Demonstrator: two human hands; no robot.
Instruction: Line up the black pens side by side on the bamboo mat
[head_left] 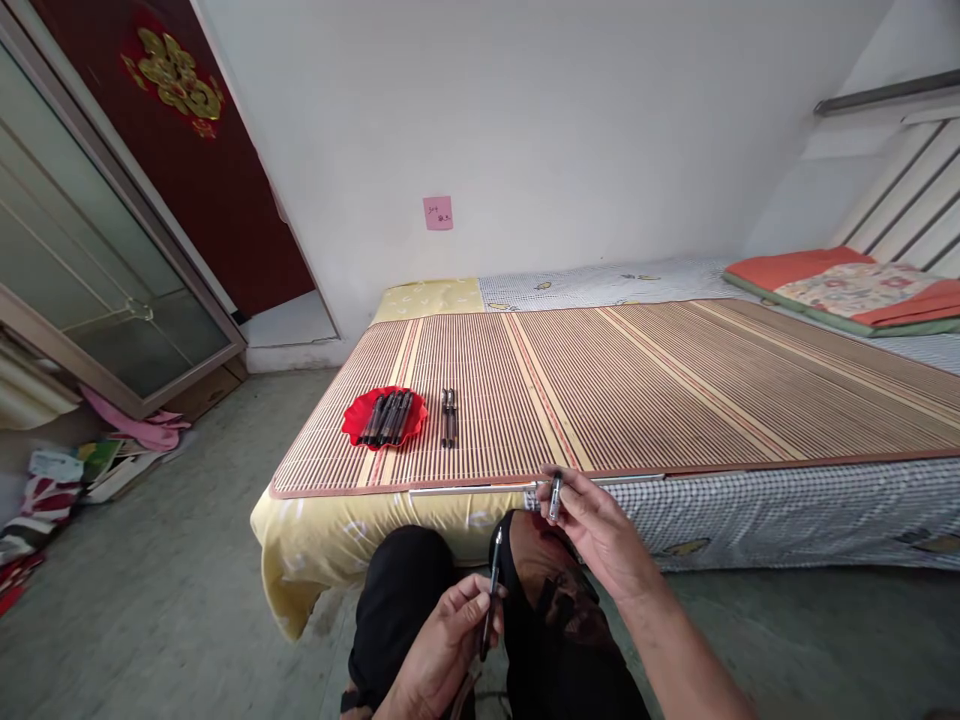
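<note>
My left hand [457, 630] is closed around the barrel of an uncapped black pen [494, 575], its tip pointing up and away from me. To the right and a little higher, my right hand [592, 520] pinches a pen cap [556, 496] between thumb and fingers, apart from the pen. On the bamboo mat past my hands, a red scalloped plate [350, 420] bears several dark pens [387, 416] laid side by side. Two more capped pens [448, 418] lie next to each other on the mat, just right of the plate.
The striped bamboo mat [637, 390] covers a bed with a yellow and checked sheet [757, 515]. Folded orange and green bedding [847, 290] lies at the far right. A pink note [438, 213] sticks to the wall. My knees [409, 575] are close to the bed's edge.
</note>
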